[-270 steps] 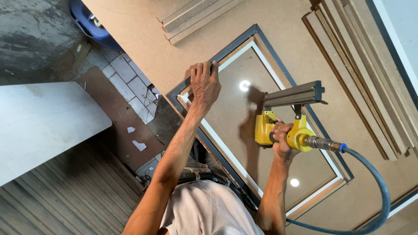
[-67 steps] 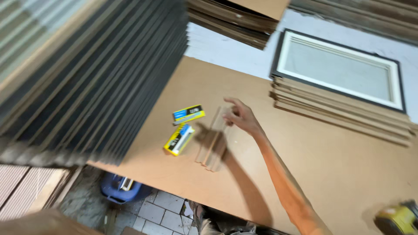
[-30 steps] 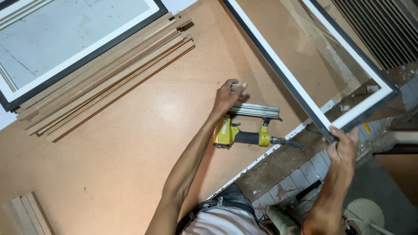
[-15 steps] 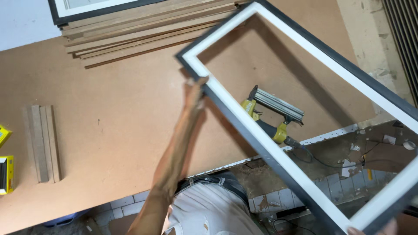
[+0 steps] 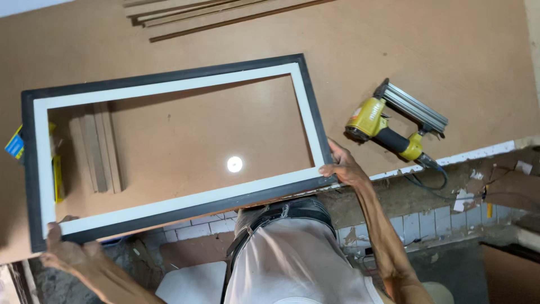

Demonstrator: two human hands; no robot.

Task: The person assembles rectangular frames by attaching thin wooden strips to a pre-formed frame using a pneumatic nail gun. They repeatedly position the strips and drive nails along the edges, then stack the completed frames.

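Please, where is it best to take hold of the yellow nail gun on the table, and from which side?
Probably the dark handle of the nail gun, between its yellow body and the hose end. It lies flat on the table with the long magazine on the far side, so come from above on the near side. The right hand is nearest, but it and the left hand hold the frame.

A small blue-and-yellow box (image 5: 15,145) lies at the table's (image 5: 450,45) left edge. Just beside it lies a narrow yellow box (image 5: 57,177).

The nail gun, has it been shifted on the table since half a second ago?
Cannot tell. The nail gun lies near the table's front edge in both, but the head camera itself swung, so small shifts are unreadable.
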